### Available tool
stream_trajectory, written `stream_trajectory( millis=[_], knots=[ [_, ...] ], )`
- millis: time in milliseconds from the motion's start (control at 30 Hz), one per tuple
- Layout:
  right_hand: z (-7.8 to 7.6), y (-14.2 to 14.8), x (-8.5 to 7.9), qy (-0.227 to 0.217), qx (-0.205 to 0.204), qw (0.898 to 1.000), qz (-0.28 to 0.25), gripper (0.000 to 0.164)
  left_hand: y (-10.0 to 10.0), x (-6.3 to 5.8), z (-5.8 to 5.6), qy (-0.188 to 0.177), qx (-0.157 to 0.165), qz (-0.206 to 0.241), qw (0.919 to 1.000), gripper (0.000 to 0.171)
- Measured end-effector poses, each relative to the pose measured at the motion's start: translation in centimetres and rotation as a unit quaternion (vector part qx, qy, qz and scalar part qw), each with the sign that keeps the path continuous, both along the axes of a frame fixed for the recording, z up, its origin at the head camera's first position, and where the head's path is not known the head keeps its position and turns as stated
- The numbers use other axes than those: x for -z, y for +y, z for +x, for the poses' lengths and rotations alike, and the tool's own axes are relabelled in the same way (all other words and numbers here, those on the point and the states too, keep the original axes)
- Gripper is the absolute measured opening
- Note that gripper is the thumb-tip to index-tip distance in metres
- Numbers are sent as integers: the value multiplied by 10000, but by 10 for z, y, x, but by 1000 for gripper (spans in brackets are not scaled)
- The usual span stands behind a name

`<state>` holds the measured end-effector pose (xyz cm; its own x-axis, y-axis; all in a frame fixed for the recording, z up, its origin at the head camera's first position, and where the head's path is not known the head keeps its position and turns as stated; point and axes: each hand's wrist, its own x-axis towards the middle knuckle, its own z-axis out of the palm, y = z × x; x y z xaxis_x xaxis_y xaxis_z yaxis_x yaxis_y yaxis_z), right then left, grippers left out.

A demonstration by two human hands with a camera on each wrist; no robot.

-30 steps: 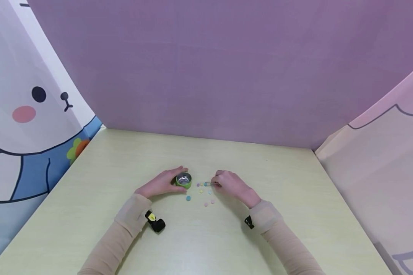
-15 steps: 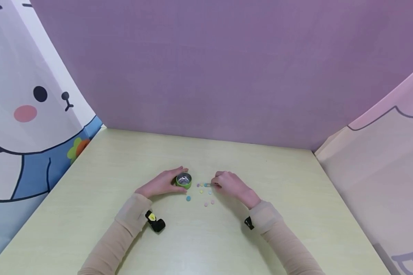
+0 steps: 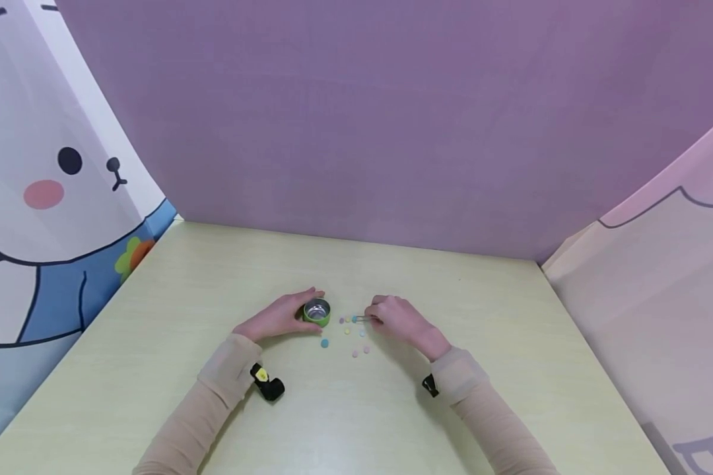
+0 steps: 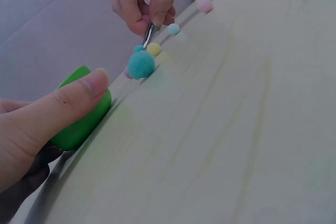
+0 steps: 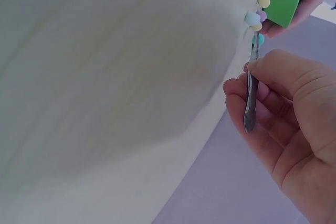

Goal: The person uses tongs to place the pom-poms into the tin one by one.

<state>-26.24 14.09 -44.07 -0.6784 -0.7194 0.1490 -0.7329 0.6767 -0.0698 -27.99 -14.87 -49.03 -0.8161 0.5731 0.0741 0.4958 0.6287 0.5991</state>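
My left hand (image 3: 280,315) holds a small round green tin (image 3: 317,313) upright on the table, thumb on the near side and fingers round the far side. The tin's silvery inside faces up. My right hand (image 3: 397,319) pinches metal tweezers (image 5: 251,98) between thumb and fingers. The tweezers point left, their tips at a small blue pom-pom (image 3: 354,319). Beside that pom-pom lie a yellow pom-pom (image 3: 348,319) and a purple pom-pom (image 3: 341,320). In the left wrist view, a larger teal pom-pom (image 4: 141,64) partly hides this group.
Nearer the body are another yellow pom-pom (image 3: 347,331), a pale blue pom-pom (image 3: 362,334) and two pink ones, including a pink pom-pom (image 3: 354,354). Black camera mounts hang at both wrists. A purple curtain (image 3: 356,132) rises behind the pale wooden table (image 3: 344,422).
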Motion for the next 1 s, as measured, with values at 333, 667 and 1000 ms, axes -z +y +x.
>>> stream_trajectory(
  millis=[333,667,1000],
  knots=[
    [-2,1,-2,210,-151,9996,-91,14,0,0,0,23,-24,-24,10000,88],
    [-6,-2,-7,265,-166,9993,-186,13,1,-1,0,26,-27,-38,10000,88],
    [-6,-7,-13,321,-277,9988,-259,12,1,1,-1,52,-22,-76,10000,88]
  ],
)
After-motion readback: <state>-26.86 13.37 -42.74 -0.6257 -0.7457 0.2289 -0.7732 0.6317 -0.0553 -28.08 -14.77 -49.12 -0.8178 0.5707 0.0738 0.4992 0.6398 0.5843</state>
